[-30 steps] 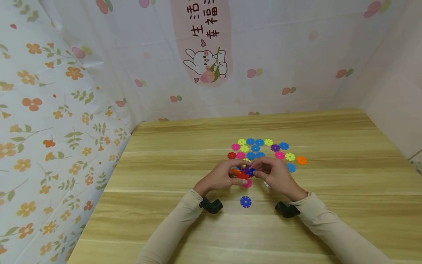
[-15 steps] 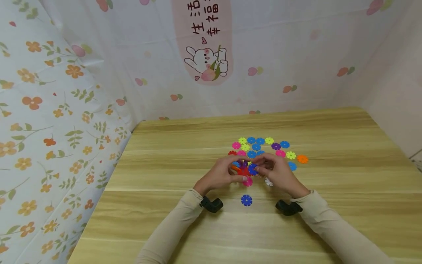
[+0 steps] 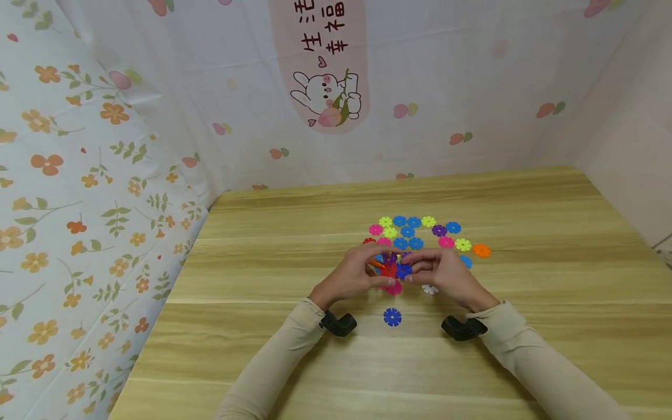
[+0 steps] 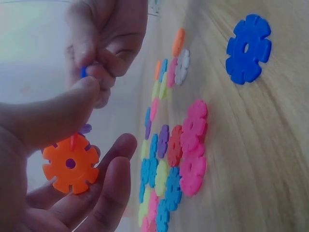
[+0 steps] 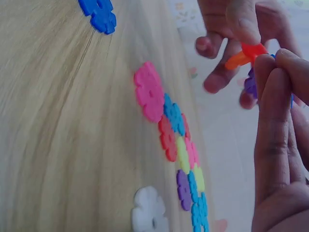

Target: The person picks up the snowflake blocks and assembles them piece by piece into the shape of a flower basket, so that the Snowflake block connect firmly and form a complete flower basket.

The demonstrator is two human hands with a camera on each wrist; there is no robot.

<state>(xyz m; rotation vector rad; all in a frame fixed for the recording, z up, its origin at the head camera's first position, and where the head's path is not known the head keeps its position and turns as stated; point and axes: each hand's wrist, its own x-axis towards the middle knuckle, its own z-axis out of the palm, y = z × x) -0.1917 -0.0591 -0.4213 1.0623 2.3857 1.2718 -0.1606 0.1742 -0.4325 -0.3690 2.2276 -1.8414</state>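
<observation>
Over the table, my left hand (image 3: 349,275) holds a small cluster of joined notched plastic discs between thumb and fingers. An orange disc (image 4: 58,166), a red disc (image 3: 387,270) and a purple disc (image 5: 249,86) show in it. Close beside it, my right hand (image 3: 448,279) pinches a blue notched disc (image 3: 403,272) at the red one's right side. Only a sliver of that blue disc shows in the left wrist view, and fingers cover the spot where it meets the cluster. Whether the two are interlocked I cannot tell.
Several loose notched discs lie flat beyond and under the hands, among them an orange disc (image 3: 481,250), a white disc (image 3: 429,289) and a pink disc (image 5: 148,92). One dark blue disc (image 3: 387,322) lies nearer on the wooden table (image 3: 262,350). Patterned cloth (image 3: 446,76) hangs behind.
The blue disc in my right hand has turned to face the camera more and sits against the cluster's right side. Both hands stay nearly in place; the view shifts slightly.
</observation>
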